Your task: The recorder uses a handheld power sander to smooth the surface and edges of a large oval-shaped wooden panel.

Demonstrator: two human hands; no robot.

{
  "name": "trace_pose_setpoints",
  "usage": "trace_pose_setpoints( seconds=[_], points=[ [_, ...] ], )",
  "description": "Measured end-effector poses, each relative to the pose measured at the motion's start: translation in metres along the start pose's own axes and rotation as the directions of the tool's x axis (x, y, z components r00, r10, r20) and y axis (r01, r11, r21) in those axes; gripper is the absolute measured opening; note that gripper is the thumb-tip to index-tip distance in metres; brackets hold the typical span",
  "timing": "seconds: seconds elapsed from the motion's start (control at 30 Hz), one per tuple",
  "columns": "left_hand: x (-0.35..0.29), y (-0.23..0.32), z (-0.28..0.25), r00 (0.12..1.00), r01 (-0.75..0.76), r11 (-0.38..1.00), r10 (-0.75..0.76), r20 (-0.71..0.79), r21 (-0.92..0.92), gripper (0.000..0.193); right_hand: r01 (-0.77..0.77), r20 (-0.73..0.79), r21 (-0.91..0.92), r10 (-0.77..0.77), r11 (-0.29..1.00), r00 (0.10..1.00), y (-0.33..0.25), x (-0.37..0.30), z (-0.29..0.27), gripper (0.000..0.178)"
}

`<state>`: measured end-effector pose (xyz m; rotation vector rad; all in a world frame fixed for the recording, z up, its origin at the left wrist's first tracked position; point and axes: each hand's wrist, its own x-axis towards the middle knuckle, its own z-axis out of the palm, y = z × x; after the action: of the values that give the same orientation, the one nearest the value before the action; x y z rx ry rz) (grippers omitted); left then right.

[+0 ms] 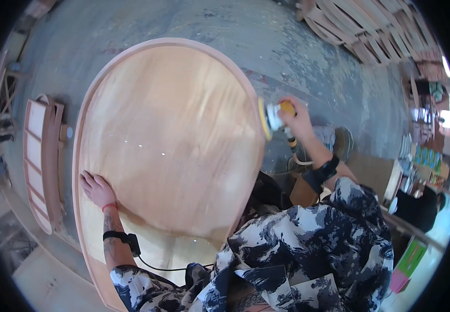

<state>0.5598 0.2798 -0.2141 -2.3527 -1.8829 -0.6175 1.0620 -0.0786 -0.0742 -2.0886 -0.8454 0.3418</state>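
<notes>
A large rounded wooden panel (pixel 173 99) with a raised rim (pixel 254 91) lies before me, its curved end pointing away. My right hand (pixel 299 118) grips an orbital sander (pixel 274 117) with a white body and a yellow pad. The sander is tipped on its side, its pad up against the outer right edge of the rim. A hose (pixel 302 162) trails from it toward me. My left hand (pixel 99 191) lies flat on the panel by the left rim, fingers stretched out and holding nothing.
Curved wooden frames (pixel 40 156) stand on the floor at the left. More curved wooden parts (pixel 360 23) are stacked at the far right. A shoe (pixel 343 143) shows beside the hose. Another person (pixel 417 208) in dark clothing is at the right, near shelves with coloured goods.
</notes>
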Motion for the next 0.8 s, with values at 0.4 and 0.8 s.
trace_pose_setpoints(
  seconds=[0.4, 0.8],
  points=[
    [-0.021, -0.031, 0.014, 0.98, -0.191, 0.981, 0.192, -0.05, 0.009, 0.05, 0.674, 0.105, -0.254, -0.673, 0.693, 0.732, -0.027, -0.115, 0.062, 0.048],
    [-0.1, 0.01, -0.075, 0.99, -0.114, 0.986, 0.122, 0.069, -0.119, 0.053, 0.435, 0.336, -0.475, -0.3, 0.765, 0.893, -0.146, 0.246, 0.064, 0.053]
  ],
)
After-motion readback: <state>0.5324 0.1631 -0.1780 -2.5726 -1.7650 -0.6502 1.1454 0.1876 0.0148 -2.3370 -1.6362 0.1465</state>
